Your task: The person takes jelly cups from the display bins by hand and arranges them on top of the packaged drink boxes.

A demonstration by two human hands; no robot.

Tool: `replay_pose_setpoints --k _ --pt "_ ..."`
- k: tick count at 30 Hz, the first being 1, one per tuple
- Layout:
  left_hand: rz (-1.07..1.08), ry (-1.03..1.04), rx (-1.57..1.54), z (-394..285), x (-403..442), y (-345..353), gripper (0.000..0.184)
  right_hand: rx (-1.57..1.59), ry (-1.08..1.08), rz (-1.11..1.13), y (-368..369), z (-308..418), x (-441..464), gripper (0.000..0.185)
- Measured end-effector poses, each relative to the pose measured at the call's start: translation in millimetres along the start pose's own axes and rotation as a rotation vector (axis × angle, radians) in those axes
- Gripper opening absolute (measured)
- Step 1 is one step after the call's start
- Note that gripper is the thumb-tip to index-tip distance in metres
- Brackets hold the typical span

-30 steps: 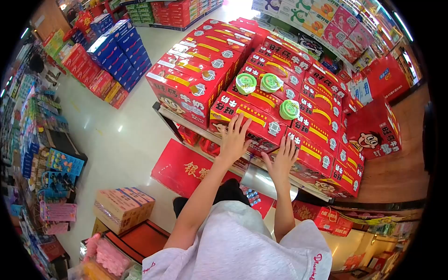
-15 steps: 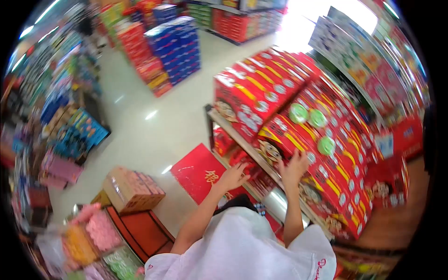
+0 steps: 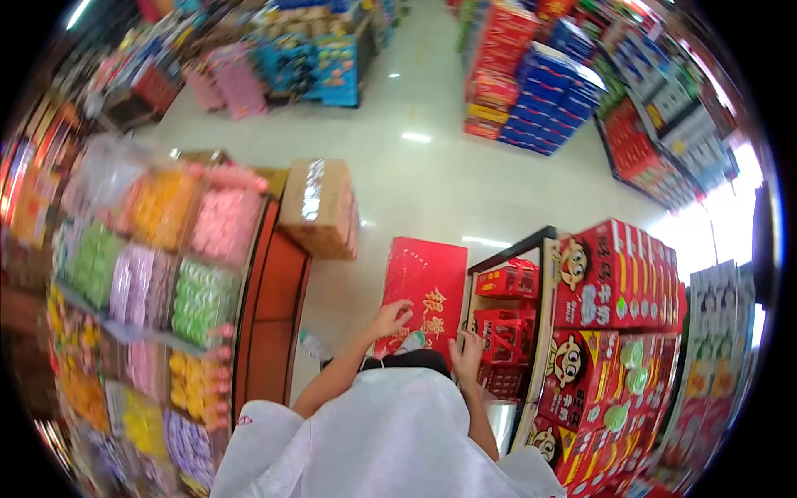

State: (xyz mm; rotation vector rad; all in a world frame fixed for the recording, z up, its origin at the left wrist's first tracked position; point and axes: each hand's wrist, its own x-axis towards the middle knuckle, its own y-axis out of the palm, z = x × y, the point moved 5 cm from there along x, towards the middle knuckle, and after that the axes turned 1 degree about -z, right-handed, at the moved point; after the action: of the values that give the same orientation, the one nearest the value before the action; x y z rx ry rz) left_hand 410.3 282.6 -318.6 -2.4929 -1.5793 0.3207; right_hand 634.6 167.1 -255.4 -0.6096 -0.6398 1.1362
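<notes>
My left hand [image 3: 392, 318] is in front of my body, above a red panel with gold characters [image 3: 427, 270] low in the aisle. Its fingers are loosely bent, and nothing shows in them. My right hand [image 3: 466, 353] hangs beside the shelf edge, fingers apart and slightly curled, holding nothing visible. Nearest to it are red packs [image 3: 501, 324] on the lower shelf. Red milk cartons with a cartoon face [image 3: 569, 358] are stacked on top of that shelf. Several round green-lidded packs [image 3: 636, 380] lie on these cartons.
To the left stands a candy display with bins of wrapped sweets [image 3: 203, 299]. A taped cardboard box [image 3: 320, 203] sits by its end. Blue boxes [image 3: 544, 100] and red boxes [image 3: 502, 41] are stacked across the pale floor [image 3: 415, 183].
My view has turned left, toward the aisle and the candy bins. My right hand has come away from the top of the red cartons and is now lower, closer to my left hand.
</notes>
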Motion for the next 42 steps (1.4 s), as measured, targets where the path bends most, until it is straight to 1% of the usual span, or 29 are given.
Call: replay_pose_setpoints --k 2,5,6,8,9,10,11,12,13,15,17,19,23,25,26,27,28,29,30,31,32,33,34,35,36,38,40,41,42 --pt "-0.075 -0.021 -0.013 0 -7 -32 0.031 0.105 -0.093 0.160 39 42 5 0.034" --pt "-0.228 -0.106 -0.055 7 -31 -92 0.030 0.207 -0.256 0.551 85 88 11 0.036" --pt "-0.338 -0.087 -0.046 7 -42 -117 0.030 0.201 -0.277 0.588 92 101 15 0.036" --pt "-0.552 -0.088 -0.031 6 -69 -162 0.029 0.180 -0.232 0.738 108 129 20 0.037" --pt "-0.655 -0.108 -0.029 4 -85 -183 0.028 0.169 -0.250 0.769 118 139 23 0.037" --pt "-0.685 -0.121 -0.041 4 -98 -199 0.028 0.167 -0.328 0.749 126 151 27 0.037" --pt "-0.836 -0.143 -0.055 5 -116 -218 0.026 0.166 -0.406 0.728 135 163 30 0.037" --pt "-0.986 -0.166 -0.068 8 -137 -235 0.025 0.148 -0.407 0.762 147 175 33 0.041" --pt "-1.014 -0.179 -0.080 11 -152 -247 0.025 0.138 -0.425 0.788 157 189 34 0.041" --pt "-1.228 -0.223 -0.076 20 -190 -270 0.023 0.183 -0.469 0.830 176 221 34 0.040" --pt "-1.312 -0.213 -0.129 32 -218 -283 0.023 0.136 -0.521 0.876 206 241 26 0.040" --pt "-1.396 -0.190 -0.174 40 -240 -298 0.023 0.236 -0.558 1.003 234 274 14 0.039" --pt "-1.441 -0.173 -0.053 38 -263 -337 0.024 0.195 -0.678 1.093 289 350 -15 0.036" --pt "-1.427 -0.135 0.016 32 -266 -362 0.023 0.305 -0.747 1.070 317 390 -28 0.034" --pt "-1.388 -0.135 -0.014 31 -266 -373 0.027 0.303 -0.754 1.070 333 410 -31 0.034" --pt "-1.389 -0.127 -0.013 34 -269 -382 0.027 0.295 -0.835 1.019 345 434 -34 0.035" --pt "-1.341 -0.181 0.141 38 -269 -391 0.029 0.290 -0.914 0.962 356 452 -38 0.036" --pt "-1.286 -0.228 0.300 40 -267 -400 0.032 0.298 -0.919 0.944 368 466 -44 0.036" --pt "-1.220 -0.262 0.232 49 -267 -404 0.037 0.276 -0.954 0.917 389 473 -48 0.038" --pt "-1.212 -0.239 0.253 50 -268 -407 0.037 0.258 -0.988 0.885 414 479 -51 0.040" --pt "-1.178 -0.254 0.267 51 -267 -411 0.040 0.393 -1.010 0.861 444 467 -56 0.041" --pt "-1.142 -0.269 0.281 55 -265 -416 0.042 0.409 -1.014 0.826 453 470 -57 0.041" --pt "-1.125 -0.247 0.302 62 -266 -421 0.042 0.326 -0.978 0.875 460 470 -61 0.042" --pt "-1.072 -0.332 0.295 75 -270 -425 0.043 0.240 -0.933 0.925 466 466 -66 0.043" --pt "-1.022 -0.413 0.290 88 -271 -430 0.044 0.250 -0.923 0.893 462 472 -66 0.043" --pt "-0.841 -0.599 0.228 119 -269 -436 0.042 -0.101 -0.961 0.932 460 477 -71 0.046" --pt "-0.634 -0.657 0.246 120 -268 -435 0.038 -0.128 -0.925 0.912 466 479 -71 0.047" --pt "-0.614 -0.637 0.262 117 -266 -436 0.038 -0.159 -0.900 0.925 470 478 -72 0.048" --pt "-0.591 -0.642 0.382 113 -266 -435 0.036 -0.132 -0.894 0.854 469 478 -72 0.041"
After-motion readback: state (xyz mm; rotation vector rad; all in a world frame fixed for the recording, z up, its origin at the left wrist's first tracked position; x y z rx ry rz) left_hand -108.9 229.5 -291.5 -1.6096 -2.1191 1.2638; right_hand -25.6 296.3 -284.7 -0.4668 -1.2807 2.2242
